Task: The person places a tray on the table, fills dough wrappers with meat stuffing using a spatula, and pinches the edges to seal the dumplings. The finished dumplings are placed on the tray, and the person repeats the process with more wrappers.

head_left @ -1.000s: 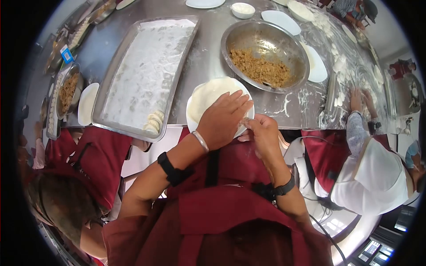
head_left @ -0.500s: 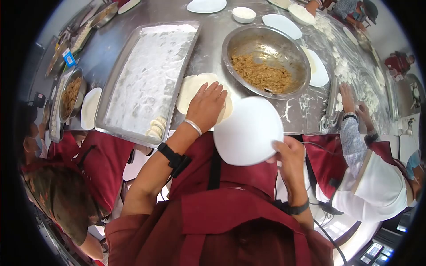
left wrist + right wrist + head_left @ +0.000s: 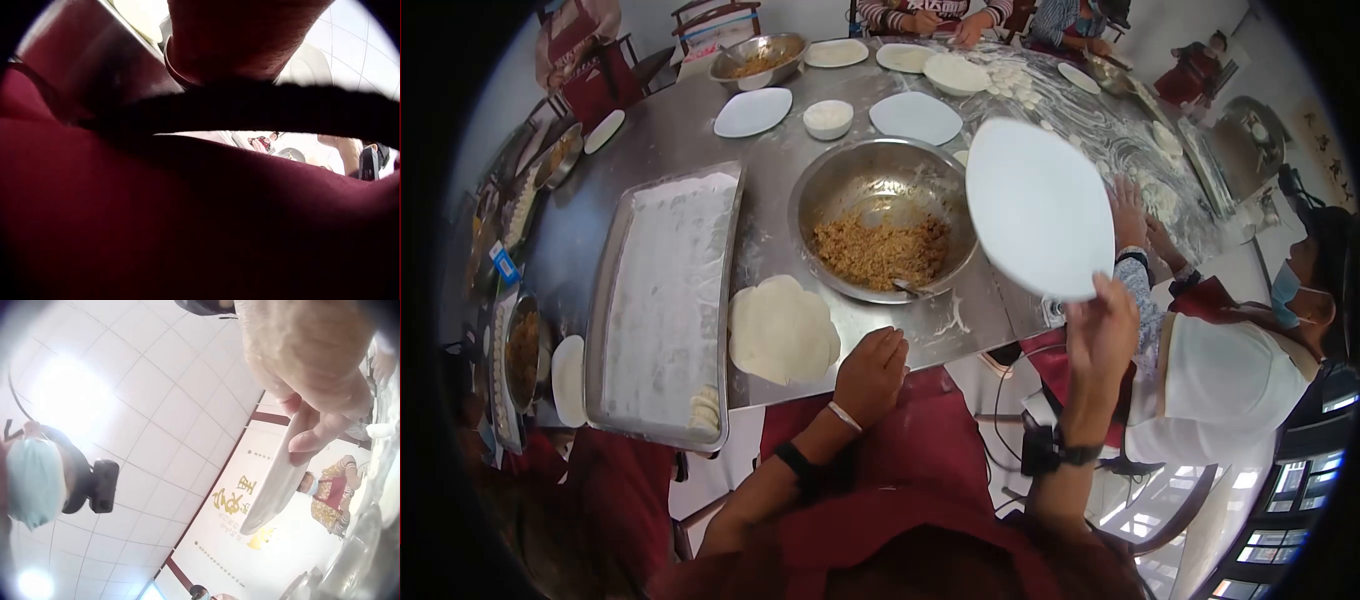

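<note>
My right hand pinches the near edge of a white plate, which is tilted up over the right part of the table. The right wrist view shows the plate nearly edge-on, with thumb and fingers on its two sides. A stack of round dough wrappers lies flat on the metal table, right beside the tray. My left hand is at the table's front edge, just right of the wrappers, fingers together and holding nothing. In the left wrist view, dark cloth and a strap hide the fingers.
A large steel bowl of brown filling, with a utensil in it, stands beyond the wrappers. To the left is a floured metal tray with several dumplings in its near corner. Beyond are white plates and a flour bowl. Another person's hand is at right.
The wrappers went from the plate onto the table under my left hand, which has since slid off them toward me. My right hand has carried the plate up and to the right.
</note>
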Available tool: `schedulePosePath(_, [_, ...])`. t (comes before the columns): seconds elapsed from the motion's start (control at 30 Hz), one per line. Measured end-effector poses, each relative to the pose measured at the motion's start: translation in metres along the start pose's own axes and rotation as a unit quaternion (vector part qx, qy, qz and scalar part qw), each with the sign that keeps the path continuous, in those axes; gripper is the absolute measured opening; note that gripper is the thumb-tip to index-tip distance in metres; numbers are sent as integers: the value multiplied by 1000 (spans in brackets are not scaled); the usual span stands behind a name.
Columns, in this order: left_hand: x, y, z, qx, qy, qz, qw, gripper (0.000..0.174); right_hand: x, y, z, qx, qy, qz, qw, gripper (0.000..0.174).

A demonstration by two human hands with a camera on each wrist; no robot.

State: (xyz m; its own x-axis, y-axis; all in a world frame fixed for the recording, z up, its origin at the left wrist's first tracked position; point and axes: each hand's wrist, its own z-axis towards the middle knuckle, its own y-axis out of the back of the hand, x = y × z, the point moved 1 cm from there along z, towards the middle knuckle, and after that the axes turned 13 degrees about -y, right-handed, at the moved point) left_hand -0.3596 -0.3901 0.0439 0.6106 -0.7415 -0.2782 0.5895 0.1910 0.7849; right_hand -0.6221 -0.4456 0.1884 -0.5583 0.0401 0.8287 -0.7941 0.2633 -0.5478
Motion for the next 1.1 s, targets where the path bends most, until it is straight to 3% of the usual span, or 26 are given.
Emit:
schedulePosePath(0.07, [5, -4, 4, 22, 18, -17, 999, 39, -1, -13, 60, -32, 33, -55, 997, 15])
schedulePosePath(0.2, [8, 2, 14, 46, 19, -47, 998, 43, -10, -46, 171, -38, -32, -64, 997, 14])
schedulePosePath(0.4, [9, 7, 23, 62, 44, -75, 994, 50, -63, -67, 294, -30, -147, -202, 968, 19])
schedulePosePath(0.53, [13, 4, 22, 68, 45, -70, 994, 53, -104, -73, 343, -11, -196, -242, 950, 14])
schedulePosePath(0.67, [12, 7, 25, 80, 46, -65, 994, 54, -136, -76, 372, 5, -262, -205, 943, 21])
schedulePosePath(0.77, [13, 8, 27, 82, 40, -64, 994, 53, -134, -80, 371, 76, -326, -214, 918, 20])
schedulePosePath(0.87, [11, 9, 26, 84, 33, -61, 994, 53, -121, -85, 366, 49, -210, -378, 900, 16])
schedulePosePath(0.9, [13, 7, 25, 82, 28, -59, 994, 53, -108, -79, 371, 118, 10, -550, 827, 18])
schedulePosePath(0.93, [13, 7, 22, 81, 31, -58, 995, 53, -92, -63, 383, 188, 227, -668, 683, 21])
schedulePosePath(1.0, [14, 7, 19, 46, 43, -89, 994, 54, -70, -90, 322, 188, 34, -475, 859, 16])
schedulePosePath(1.03, [17, 6, 16, 34, 38, -98, 994, 54, -57, -104, 290, 162, -43, -354, 920, 15])
schedulePosePath(1.07, [16, 4, 15, 17, 29, -103, 994, 53, -45, -122, 240, 152, -32, -281, 947, 18])
schedulePosePath(1.1, [15, 5, 14, 2, 37, -108, 993, 52, -37, -137, 197, 171, -41, -291, 940, 22])
